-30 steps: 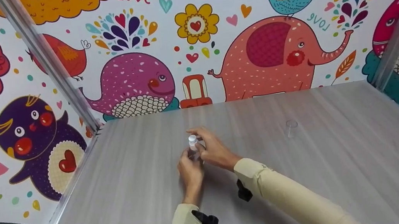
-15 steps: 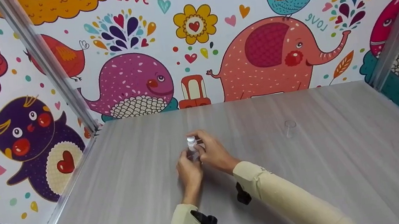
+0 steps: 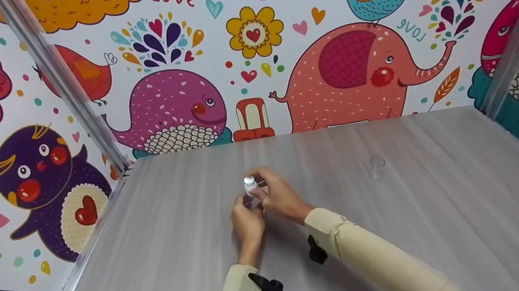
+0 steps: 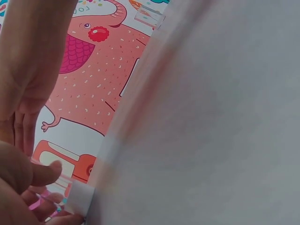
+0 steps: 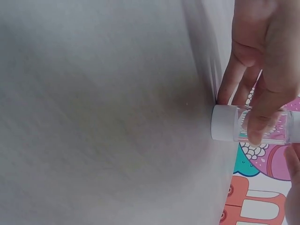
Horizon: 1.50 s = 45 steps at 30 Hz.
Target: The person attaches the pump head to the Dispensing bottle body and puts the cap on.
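A small clear bottle with a white top stands upright between my two hands, near the middle of the table. In the right wrist view its white base shows below a see-through body. My left hand grips the lower part, thumb across the clear wall. My right hand has its thumb and fingers curled around the white top; in the right wrist view only part of it shows at the right edge. Whether the base touches the table cannot be told. Fingers hide much of the bottle in the head view.
A small clear cylinder, like a cap or cup, stands on the grey wood-grain table to the right of my hands. Patterned walls with cartoon animals and metal posts border the table at the back and sides.
Both hands stay in place on the bottle. The right fingers shift slightly around the white top. The clear cylinder on the table has not moved.
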### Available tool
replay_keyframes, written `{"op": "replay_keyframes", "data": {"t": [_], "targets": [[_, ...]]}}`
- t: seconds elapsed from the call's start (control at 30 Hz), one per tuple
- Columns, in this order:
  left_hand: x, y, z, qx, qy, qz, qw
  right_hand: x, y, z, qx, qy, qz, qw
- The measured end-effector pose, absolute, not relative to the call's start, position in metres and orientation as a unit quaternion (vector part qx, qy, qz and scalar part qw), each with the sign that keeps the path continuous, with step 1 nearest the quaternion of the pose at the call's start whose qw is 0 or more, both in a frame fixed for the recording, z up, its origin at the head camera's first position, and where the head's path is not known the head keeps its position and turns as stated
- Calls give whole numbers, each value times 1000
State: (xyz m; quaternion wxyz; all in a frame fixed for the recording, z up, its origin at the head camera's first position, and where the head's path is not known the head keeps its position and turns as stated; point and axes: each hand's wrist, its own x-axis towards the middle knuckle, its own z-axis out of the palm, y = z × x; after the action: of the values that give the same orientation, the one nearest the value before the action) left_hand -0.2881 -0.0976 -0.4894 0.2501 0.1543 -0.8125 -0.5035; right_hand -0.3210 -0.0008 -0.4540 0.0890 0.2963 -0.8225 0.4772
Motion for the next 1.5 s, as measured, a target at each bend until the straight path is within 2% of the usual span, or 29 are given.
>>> {"op": "replay_keyframes", "data": {"t": [0.27,0.6,1.17,1.5], "targets": [[-289,-97,-490,160,-811,-505,247,-322,2,-452,302,-826,467,90],[-289,-95,-489,159,-807,-516,241,-322,7,-454,266,-825,496,57],[-289,-98,-490,149,-814,-504,247,-324,4,-447,299,-817,492,38],[-289,-97,-490,160,-814,-503,243,-322,3,-447,274,-817,506,17]]}}
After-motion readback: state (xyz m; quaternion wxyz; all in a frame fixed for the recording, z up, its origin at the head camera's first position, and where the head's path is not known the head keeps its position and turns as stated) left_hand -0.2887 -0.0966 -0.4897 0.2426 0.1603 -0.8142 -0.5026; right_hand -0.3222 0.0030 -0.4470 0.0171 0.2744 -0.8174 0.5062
